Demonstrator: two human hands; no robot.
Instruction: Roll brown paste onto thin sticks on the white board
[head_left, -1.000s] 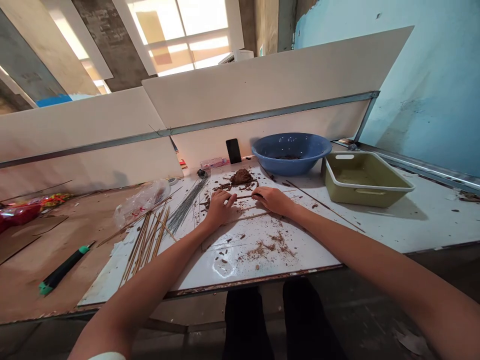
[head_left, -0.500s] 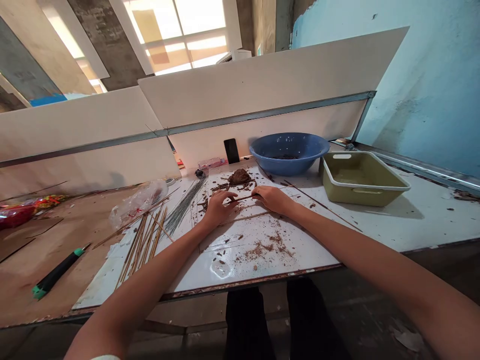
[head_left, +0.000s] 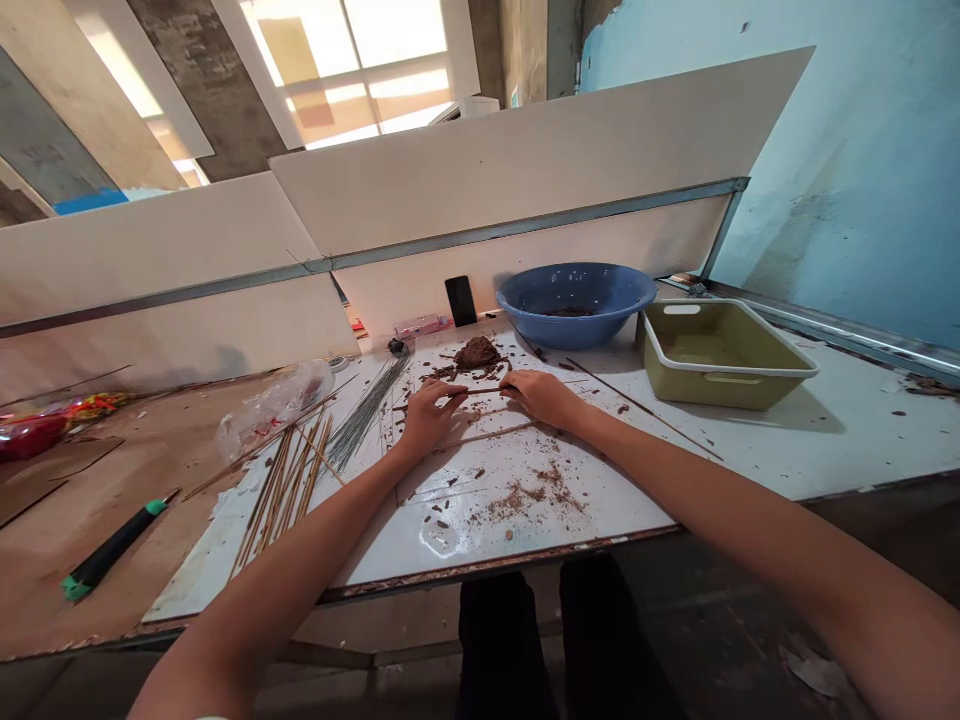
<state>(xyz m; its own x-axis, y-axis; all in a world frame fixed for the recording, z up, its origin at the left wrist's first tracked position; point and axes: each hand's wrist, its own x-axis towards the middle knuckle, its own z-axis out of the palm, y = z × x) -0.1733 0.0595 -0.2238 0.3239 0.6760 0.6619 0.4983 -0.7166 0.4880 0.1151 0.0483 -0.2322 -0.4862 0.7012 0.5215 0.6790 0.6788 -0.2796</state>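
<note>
Over the tabletop (head_left: 885, 435), left hand (head_left: 429, 418) and right hand (head_left: 546, 397) pinch a stick (head_left: 484, 391) between fingers (head_left: 447, 390).

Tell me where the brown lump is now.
In the head view, the brown lump sits on the white tabletop beyond the left hand and right hand, left of the blue basin and in front of the black phone.

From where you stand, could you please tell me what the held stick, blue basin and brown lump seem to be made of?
Stick: perhaps dull wood, being thin and brown, though too small to be sure.
Basin: likely glossy plastic, with smooth blue walls and bright highlights.
Lump: possibly clay or paste, dull, given its rough, uneven brown surface.
</note>
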